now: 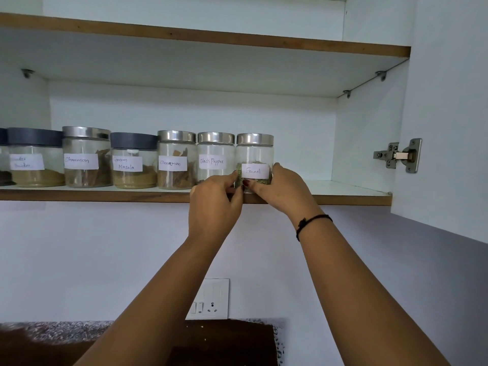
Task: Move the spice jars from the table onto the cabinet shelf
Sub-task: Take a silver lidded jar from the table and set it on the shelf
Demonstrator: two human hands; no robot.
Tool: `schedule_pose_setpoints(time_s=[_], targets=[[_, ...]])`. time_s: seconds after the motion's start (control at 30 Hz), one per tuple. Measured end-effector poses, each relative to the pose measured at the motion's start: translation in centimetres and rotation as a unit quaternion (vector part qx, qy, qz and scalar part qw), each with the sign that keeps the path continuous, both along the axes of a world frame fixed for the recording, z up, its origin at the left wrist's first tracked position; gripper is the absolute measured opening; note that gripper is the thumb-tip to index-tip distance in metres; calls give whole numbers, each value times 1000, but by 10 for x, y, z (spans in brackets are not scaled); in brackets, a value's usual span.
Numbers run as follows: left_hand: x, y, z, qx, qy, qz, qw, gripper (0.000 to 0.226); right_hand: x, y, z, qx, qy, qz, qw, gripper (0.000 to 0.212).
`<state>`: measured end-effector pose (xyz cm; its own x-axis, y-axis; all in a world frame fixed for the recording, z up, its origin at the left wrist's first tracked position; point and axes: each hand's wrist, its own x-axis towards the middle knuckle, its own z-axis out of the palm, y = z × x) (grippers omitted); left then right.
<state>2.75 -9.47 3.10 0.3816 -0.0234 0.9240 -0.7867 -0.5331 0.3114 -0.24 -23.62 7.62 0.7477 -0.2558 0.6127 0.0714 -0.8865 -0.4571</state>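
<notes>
A glass jar labelled Fennel (255,154) with a steel lid stands at the right end of a row on the cabinet shelf (343,199). My left hand (215,204) grips its lower left side and my right hand (284,190) grips its lower right side. To its left stand the Black Pepper jar (215,157), a Cinnamon jar (176,159), the Garam Masala jar (133,159), another Cinnamon jar (85,157) and a powder jar (35,157) with a dark lid. All stand upright, close together.
The shelf has free room right of the Fennel jar up to the cabinet side wall (369,143). The open cabinet door (449,128) with its hinge (398,155) hangs at the right. An upper shelf (237,39) is overhead. Below are a wall socket (208,299) and a dark table (224,342).
</notes>
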Motion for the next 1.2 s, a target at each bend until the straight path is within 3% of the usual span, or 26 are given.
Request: schedule_pose_setpoints(time_s=[0.07,0.27,0.43,0.5,0.7,0.87,1.03,1.2], targets=[[0,0,0,5,0,0,1000,31,0,2,-2,7,-5,-4,1000,66],[-3,1,-2,-1,1,2,1000,33,-12,6,-8,27,-58,5,998,43],[-4,3,-2,-5,-7,-18,1000,28,-23,11,-32,-85,-99,-87,988,62],[-4,4,-3,-11,-18,-28,999,25,-31,8,-39,-97,-122,-72,985,59],[-3,2,-4,-35,-3,-36,999,26,-50,-8,-51,21,-184,57,981,40],[-8,2,-6,-37,20,-68,997,22,-62,-16,-61,40,-186,82,978,20],[-35,9,-30,-135,62,-233,961,16,-76,-10,-81,126,-203,136,961,29],[-67,5,-76,-143,146,-300,932,19,-111,4,-108,190,-205,191,941,24]])
